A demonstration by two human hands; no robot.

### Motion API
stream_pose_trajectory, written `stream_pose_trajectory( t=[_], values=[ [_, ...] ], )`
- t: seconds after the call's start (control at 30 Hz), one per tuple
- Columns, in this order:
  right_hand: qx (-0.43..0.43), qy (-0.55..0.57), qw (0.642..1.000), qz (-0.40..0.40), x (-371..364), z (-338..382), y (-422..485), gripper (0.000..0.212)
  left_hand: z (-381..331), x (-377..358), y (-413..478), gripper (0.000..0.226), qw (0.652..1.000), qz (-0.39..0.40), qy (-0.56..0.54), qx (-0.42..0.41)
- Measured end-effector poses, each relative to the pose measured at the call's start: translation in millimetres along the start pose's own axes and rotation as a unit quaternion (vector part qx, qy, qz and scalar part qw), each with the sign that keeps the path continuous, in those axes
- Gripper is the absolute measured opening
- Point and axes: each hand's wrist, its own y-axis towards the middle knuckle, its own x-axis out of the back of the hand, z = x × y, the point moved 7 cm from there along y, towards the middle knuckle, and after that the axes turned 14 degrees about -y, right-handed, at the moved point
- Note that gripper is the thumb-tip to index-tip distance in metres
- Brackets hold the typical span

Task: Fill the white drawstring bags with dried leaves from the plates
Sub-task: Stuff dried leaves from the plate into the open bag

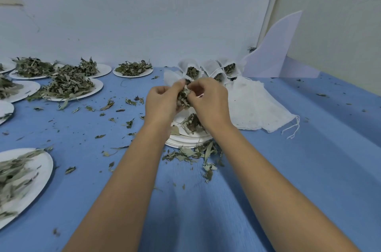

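Grip of left hand (162, 101) and right hand (208, 101) pinches one clump of dried leaves (183, 97) above the plate stack (189, 140), empty bags (257, 103) just right of it, so brittle bits may crumble onto the desk (288, 169).

Head view, wide-angle: worn at head height over the blue table (288, 169), facing forward and down toward the pale wall (144, 14) at the far side, near enough that both forearms run from the bottom edge to the left hand (162, 101) and right hand (210, 101) at centre frame.
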Motion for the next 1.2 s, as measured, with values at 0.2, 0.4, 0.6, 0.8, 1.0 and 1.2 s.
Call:
stream_pose_trajectory(
  t=[0.2,0.4,0.6,0.8,1.0,1.2],
  values=[
    [-0.045,0.131,0.990,0.024,-4,-1,0,0.020,-3,10,0,0.030,0.997,-0.021,0.049,-0.055],
    [-0.107,0.301,0.938,0.132,-14,-1,-1,0.026,-12,21,-1,0.032,0.975,-0.086,0.157,-0.128],
    [-0.044,0.257,0.943,0.209,-19,13,-6,0.023,-6,30,3,0.028,0.987,-0.147,0.037,-0.053],
    [-0.100,0.228,0.960,0.130,-16,-1,-1,0.014,-3,9,0,0.008,0.987,-0.051,-0.131,0.073],
    [-0.170,0.301,0.930,0.126,-18,-17,3,0.020,-7,-1,-1,0.011,0.984,0.039,-0.135,0.111],
    [-0.148,0.363,0.905,0.164,-18,-4,0,0.021,-8,7,4,0.034,1.000,0.025,0.019,0.001]
  ],
)
